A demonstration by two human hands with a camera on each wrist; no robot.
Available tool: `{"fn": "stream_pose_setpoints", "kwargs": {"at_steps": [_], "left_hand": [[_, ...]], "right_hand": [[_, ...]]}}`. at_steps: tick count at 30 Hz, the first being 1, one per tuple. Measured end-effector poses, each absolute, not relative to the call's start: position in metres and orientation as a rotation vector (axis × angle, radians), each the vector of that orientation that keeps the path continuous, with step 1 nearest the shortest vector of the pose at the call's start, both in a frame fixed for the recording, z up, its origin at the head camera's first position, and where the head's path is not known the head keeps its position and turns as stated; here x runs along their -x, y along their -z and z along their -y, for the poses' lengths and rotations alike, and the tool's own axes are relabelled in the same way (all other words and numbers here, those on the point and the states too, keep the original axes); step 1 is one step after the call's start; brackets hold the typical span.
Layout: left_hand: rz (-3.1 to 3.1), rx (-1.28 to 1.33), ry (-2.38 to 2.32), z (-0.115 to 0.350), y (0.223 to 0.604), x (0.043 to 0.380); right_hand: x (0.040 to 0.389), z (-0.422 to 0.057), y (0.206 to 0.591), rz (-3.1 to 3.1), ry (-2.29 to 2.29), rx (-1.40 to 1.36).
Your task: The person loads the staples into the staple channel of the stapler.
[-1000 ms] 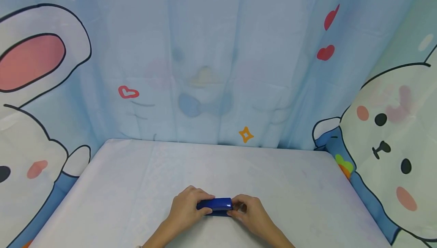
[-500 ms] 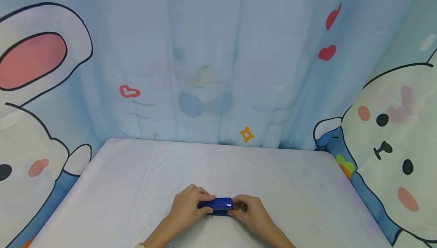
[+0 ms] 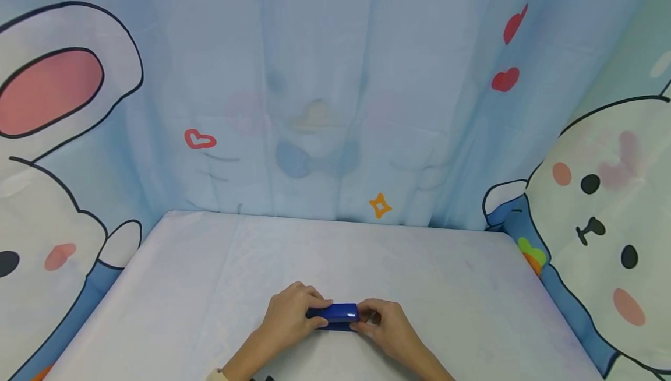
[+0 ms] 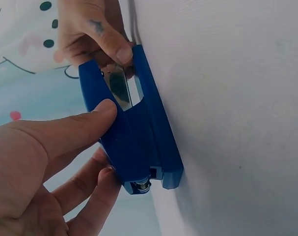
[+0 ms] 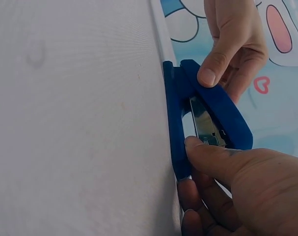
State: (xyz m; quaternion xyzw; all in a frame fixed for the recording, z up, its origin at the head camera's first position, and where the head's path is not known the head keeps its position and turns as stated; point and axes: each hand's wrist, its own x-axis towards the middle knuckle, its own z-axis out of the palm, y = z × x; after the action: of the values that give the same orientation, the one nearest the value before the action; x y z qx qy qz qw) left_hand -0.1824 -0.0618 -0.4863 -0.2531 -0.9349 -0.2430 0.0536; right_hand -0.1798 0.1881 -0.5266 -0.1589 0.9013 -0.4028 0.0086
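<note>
A blue stapler [image 3: 338, 314] lies on the white table between my hands, its upper arm raised a little from its base. My left hand [image 3: 293, 314] grips the upper arm near the hinge end, thumb on the near side and fingers on the far side. At the other end, my right hand [image 3: 385, 325] has its thumb and fingers curled at the front of the stapler. In the right wrist view that thumb [image 5: 210, 152] lies at the gap between base and arm. The metal staple channel [image 4: 120, 88] shows in this gap in the left wrist view.
A white cloth covers the table [image 3: 251, 253]. Behind it hangs a light blue curtain [image 3: 314, 49] printed with hearts and cartoon animals, which continues down both sides. A dark bit [image 3: 269, 378] shows at the bottom edge of the head view.
The head view has shifted very slightly. Both hands keep their hold on the stapler in nearly the same place.
</note>
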Motion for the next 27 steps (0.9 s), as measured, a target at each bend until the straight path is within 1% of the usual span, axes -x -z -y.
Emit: {"fn": "stream_pose_setpoints", "kwargs": {"at_steps": [19, 27], "left_hand": [[2.888, 0.767, 0.634, 0.0557, 0.4828, 0.1838], [2.867, 0.769, 0.606, 0.0579, 0.4901, 0.1823]], "right_hand": [[0.1849, -0.1914, 0.5263, -2.791, 1.282, 0.447], [0.1827, -0.1901, 0.5265, -2.790, 1.304, 0.447]]}}
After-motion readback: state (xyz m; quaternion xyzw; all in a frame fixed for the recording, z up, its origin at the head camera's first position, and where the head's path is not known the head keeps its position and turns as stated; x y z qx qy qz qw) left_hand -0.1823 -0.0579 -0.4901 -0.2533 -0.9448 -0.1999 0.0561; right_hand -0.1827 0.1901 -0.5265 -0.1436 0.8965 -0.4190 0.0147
